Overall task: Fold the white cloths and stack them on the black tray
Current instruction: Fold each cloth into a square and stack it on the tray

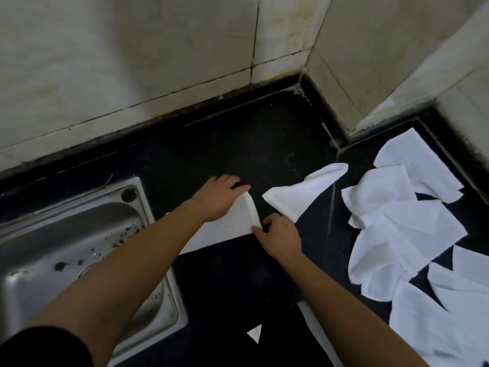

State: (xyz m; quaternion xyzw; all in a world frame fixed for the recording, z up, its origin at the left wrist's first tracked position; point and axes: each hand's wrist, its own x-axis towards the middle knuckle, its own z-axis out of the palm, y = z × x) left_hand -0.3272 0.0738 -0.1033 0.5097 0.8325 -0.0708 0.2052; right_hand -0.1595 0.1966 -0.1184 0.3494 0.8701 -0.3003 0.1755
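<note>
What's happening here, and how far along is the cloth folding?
A person is folding one white cloth on the black counter, just right of the steel sink. The left hand rests on the cloth's far end, and the right hand pinches its near right corner along the fold. A second cloth lies just beyond, and a loose pile of unfolded cloths waits at the right. No folded stack is visible.
</note>
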